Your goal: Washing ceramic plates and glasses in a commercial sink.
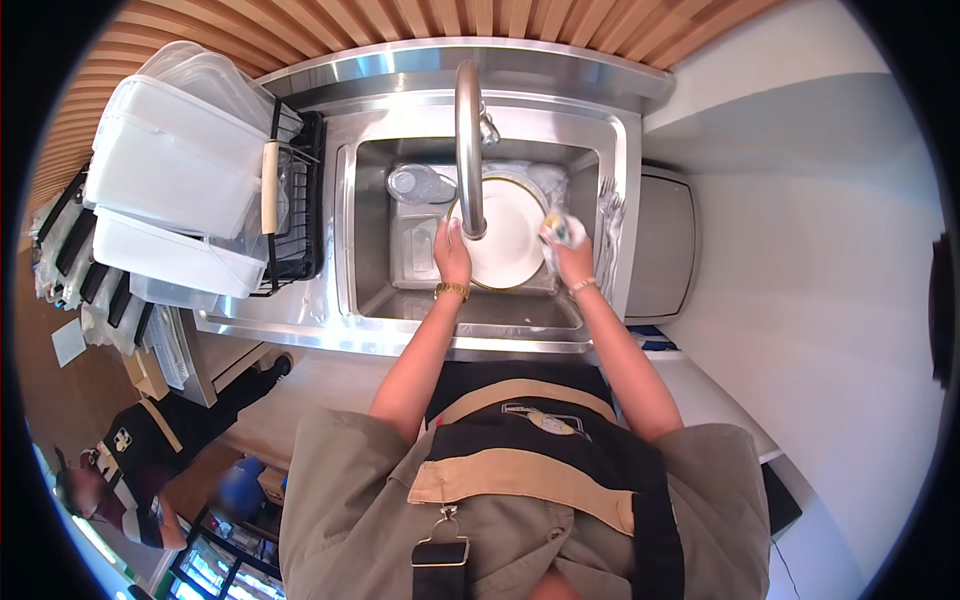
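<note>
A white round plate (514, 240) with a gold-coloured rim is held inside the stainless steel sink (405, 304). My left hand (453, 255) grips the plate's left edge, thumb on top. At the right edge, my right hand (573, 253) is closed around a soapy sponge (555, 225); it is partly blurred. The gooseneck faucet (469, 142) arches over the plate and hides part of it. Behind the plate's left side lies a clear container (420, 184), and a clear rectangular tub (423, 244) sits below it. Suds whiten the basin's far right.
Several forks (611, 214) lie on the sink's right ledge. Left of the basin, a black wire dish rack (296, 217) with a wooden handle holds stacked white plastic tubs (180, 161). A grey bin (660, 244) stands at the right. Another person (135, 450) is at the lower left.
</note>
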